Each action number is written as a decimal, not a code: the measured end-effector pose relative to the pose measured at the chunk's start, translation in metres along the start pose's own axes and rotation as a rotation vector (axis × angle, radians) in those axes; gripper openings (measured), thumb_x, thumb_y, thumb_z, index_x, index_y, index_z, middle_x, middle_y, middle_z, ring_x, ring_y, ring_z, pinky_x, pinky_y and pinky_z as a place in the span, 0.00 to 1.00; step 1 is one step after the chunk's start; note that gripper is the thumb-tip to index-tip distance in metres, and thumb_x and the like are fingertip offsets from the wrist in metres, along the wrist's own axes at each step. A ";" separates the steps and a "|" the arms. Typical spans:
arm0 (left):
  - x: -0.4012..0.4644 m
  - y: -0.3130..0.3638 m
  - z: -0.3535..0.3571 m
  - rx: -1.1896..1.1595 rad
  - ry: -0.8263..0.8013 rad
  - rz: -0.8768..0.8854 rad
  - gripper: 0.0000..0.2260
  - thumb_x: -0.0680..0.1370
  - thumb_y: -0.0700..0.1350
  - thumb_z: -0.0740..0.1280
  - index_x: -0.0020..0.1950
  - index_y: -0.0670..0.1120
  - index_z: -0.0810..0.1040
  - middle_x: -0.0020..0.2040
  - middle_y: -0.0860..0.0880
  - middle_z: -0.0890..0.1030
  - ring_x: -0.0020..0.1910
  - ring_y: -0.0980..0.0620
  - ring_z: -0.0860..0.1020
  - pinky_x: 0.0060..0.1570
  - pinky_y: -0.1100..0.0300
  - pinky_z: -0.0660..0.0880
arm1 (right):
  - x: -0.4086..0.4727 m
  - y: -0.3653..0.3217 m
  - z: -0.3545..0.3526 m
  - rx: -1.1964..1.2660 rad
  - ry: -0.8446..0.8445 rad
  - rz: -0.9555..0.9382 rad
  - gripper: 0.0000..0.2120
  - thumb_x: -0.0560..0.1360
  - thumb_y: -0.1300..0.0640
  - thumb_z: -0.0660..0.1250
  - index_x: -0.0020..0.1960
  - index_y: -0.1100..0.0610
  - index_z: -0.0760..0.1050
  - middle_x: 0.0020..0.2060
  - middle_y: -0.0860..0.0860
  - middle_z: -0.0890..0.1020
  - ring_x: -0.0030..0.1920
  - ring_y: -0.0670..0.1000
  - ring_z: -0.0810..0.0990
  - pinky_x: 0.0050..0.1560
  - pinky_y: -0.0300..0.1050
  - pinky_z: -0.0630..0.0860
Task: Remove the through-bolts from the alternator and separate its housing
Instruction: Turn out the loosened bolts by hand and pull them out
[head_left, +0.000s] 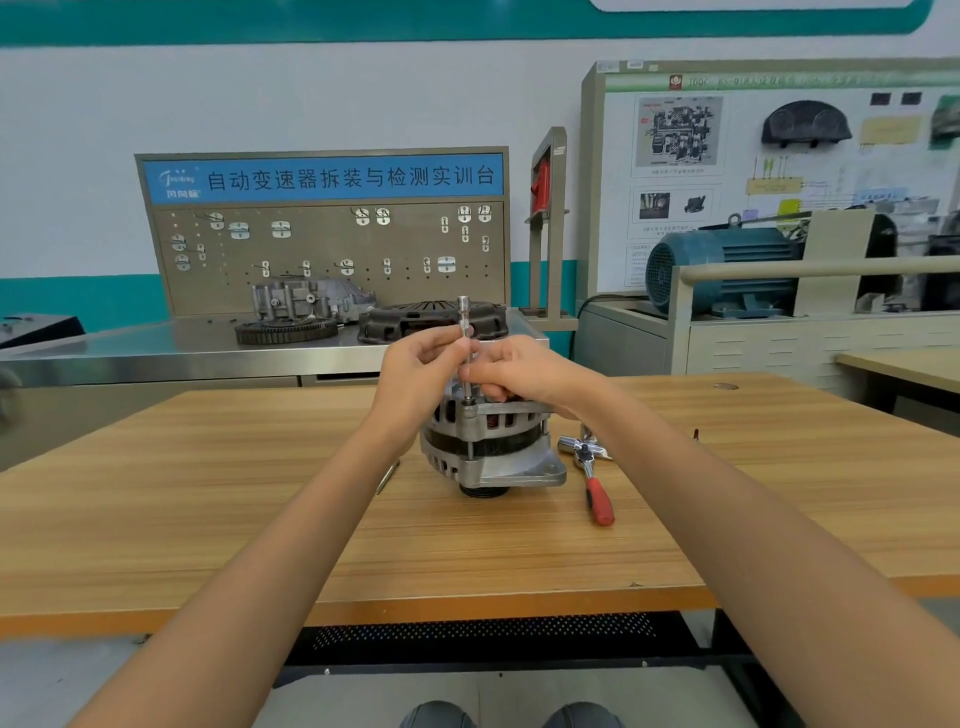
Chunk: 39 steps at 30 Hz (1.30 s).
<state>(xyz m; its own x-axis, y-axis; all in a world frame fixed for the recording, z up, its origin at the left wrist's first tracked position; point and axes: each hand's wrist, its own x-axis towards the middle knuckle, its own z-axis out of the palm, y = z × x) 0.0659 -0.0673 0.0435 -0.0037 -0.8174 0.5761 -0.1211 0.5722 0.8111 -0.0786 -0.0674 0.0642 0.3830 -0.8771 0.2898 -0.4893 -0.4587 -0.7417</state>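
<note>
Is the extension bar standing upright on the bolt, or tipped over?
Upright: the extension bar stands vertical on the alternator, lower end at a bolt boss, pinched by left hand and right hand.

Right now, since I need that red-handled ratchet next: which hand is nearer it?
Right. The right hand is up on the extension bar, above-left of the ratchet; the left hand is farther left.

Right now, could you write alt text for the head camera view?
Both hands, left hand and right hand, grip an upright extension bar set on a bolt atop an alternator standing on a wooden table. A red-handled ratchet lies to its right.
</note>
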 end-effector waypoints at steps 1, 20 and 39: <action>0.002 0.001 -0.001 0.002 0.005 -0.014 0.11 0.77 0.40 0.68 0.59 0.41 0.79 0.52 0.46 0.83 0.52 0.53 0.81 0.54 0.63 0.77 | 0.000 0.001 0.000 -0.005 -0.004 0.003 0.14 0.79 0.55 0.62 0.38 0.63 0.73 0.25 0.47 0.71 0.25 0.40 0.69 0.45 0.38 0.71; 0.005 0.004 -0.001 0.027 -0.002 -0.006 0.07 0.76 0.39 0.70 0.54 0.44 0.80 0.45 0.48 0.82 0.48 0.53 0.81 0.48 0.65 0.76 | 0.005 0.003 0.001 0.054 0.027 0.005 0.05 0.78 0.56 0.65 0.47 0.55 0.79 0.29 0.44 0.76 0.29 0.38 0.73 0.34 0.29 0.72; 0.004 0.002 -0.002 -0.048 -0.052 -0.030 0.09 0.76 0.38 0.69 0.55 0.44 0.80 0.41 0.50 0.83 0.42 0.58 0.81 0.42 0.71 0.76 | 0.006 0.002 0.000 0.063 0.016 0.040 0.12 0.77 0.55 0.65 0.53 0.64 0.79 0.28 0.45 0.74 0.27 0.39 0.72 0.34 0.31 0.71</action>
<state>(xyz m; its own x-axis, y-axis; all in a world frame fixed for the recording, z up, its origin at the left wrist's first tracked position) 0.0681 -0.0697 0.0476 -0.0520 -0.8359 0.5464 -0.0740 0.5488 0.8326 -0.0774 -0.0732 0.0648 0.3518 -0.8967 0.2685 -0.4533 -0.4142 -0.7893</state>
